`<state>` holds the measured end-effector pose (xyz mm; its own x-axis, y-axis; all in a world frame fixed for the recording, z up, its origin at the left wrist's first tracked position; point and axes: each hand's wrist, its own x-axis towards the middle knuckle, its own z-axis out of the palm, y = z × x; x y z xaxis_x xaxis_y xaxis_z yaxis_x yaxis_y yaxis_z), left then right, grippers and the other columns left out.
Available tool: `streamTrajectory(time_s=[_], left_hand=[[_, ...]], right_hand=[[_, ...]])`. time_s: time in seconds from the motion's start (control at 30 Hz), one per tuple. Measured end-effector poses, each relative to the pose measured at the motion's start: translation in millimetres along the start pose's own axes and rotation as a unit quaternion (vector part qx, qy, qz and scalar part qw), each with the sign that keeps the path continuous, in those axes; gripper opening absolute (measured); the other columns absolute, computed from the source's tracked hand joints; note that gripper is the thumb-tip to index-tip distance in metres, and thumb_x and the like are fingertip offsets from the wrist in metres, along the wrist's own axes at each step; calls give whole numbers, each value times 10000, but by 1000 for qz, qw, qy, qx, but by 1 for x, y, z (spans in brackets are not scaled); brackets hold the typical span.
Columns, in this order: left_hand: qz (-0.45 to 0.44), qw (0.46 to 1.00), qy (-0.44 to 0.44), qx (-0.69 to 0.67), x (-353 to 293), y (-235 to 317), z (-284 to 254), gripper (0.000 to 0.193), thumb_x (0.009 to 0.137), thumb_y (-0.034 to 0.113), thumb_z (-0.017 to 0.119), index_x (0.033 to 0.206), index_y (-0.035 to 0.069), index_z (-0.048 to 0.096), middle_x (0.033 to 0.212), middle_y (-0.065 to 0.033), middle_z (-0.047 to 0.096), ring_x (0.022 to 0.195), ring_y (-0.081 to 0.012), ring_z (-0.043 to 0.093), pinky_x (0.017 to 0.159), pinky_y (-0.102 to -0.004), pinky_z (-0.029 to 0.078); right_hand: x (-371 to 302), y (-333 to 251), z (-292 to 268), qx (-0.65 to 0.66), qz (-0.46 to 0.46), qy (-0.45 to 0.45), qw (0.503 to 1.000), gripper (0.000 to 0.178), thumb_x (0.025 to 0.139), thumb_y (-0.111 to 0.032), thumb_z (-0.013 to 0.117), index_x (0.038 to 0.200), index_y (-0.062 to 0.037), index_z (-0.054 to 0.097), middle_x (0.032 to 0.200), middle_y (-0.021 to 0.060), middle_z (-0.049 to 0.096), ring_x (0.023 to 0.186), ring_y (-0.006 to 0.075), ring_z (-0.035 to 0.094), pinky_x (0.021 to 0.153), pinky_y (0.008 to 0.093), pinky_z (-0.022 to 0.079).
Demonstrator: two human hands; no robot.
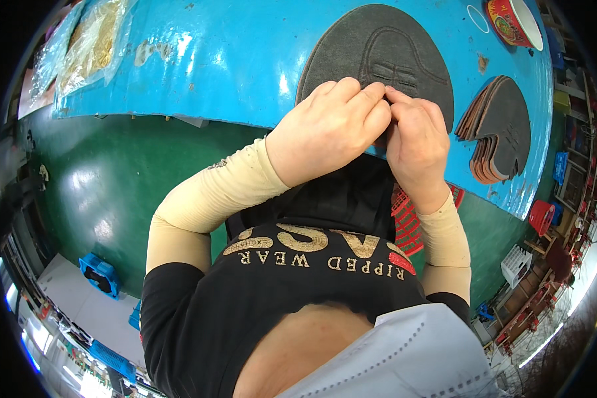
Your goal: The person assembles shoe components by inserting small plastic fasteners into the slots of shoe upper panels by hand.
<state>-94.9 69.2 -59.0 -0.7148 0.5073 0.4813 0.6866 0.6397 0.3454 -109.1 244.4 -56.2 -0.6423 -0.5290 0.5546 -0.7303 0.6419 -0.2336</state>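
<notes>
A large dark grey rounded piece (338, 53), perhaps more than one layer thick, lies on the blue table in front of me. Curved raised lines and short slots mark its surface, like part of a shoe upper. My left hand (338, 126) is closed over its near edge, fingers curled. Beside it, my right hand (418, 136) is closed too, its fingertips meeting those of the left. Whatever the fingertips pinch is hidden behind them. To the right sits a fanned stack of dark cut shoe-upper pieces (511, 136) with brown edges.
The blue table (239, 60) ends close to my body. A red paper bowl (507, 23) and a thin white ring (477, 18) are at the far right. Plastic bags (99, 46) lie far left. Below the table edge, a red plastic basket (408, 225) is partly hidden.
</notes>
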Motion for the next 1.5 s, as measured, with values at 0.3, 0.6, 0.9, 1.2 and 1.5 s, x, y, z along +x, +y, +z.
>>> streamTrajectory(time_s=[0.3, 0.6, 0.9, 1.2, 1.5], left_hand=[[-6, 997, 15, -75, -4, -7, 1, 284, 719, -4, 610, 996, 10, 549, 1076, -95, 594, 776, -242, 556, 715, -308, 475], [-307, 582, 108, -745, -12, 17, -25, 295, 976, 243, 442, 1150, 32, 552, 1150, -106, 587, 1020, -196, 565, 868, -308, 459], [-289, 449, 127, -836, -23, 32, -19, 415, 998, 336, 316, 1233, 34, 475, 1285, -154, 496, 1170, -238, 485, 998, -381, 373], [-297, 423, 120, -847, -29, 30, -19, 347, 977, 226, 376, 1241, 27, 481, 1238, -161, 529, 1145, -233, 502, 993, -384, 379], [-263, 809, 114, -513, -22, 32, -11, 233, 836, 32, 642, 1070, 27, 643, 951, -28, 598, 875, -95, 530, 771, -215, 433]], right_hand=[[-4, -2, -1, 22, 29, -15, 999, 237, 676, 65, 604, 876, -53, 557, 972, 58, 666, 789, 225, 578, 673, 337, 461], [-17, -15, -3, 207, 158, 183, 948, 182, 793, 49, 647, 925, -12, 538, 972, 124, 631, 797, 157, 608, 697, 245, 490], [-2, -66, -15, 268, 145, 141, 942, 263, 754, 51, 688, 969, -32, 561, 955, 97, 607, 785, 169, 596, 694, 258, 514], [-16, -57, -9, 402, 224, 123, 879, 253, 763, 58, 690, 943, -13, 527, 940, 86, 603, 834, 138, 568, 739, 247, 491], [-10, -60, -13, 554, 325, 160, 749, 196, 844, 56, 604, 981, -18, 485, 998, 115, 604, 891, 122, 579, 797, 241, 482]])
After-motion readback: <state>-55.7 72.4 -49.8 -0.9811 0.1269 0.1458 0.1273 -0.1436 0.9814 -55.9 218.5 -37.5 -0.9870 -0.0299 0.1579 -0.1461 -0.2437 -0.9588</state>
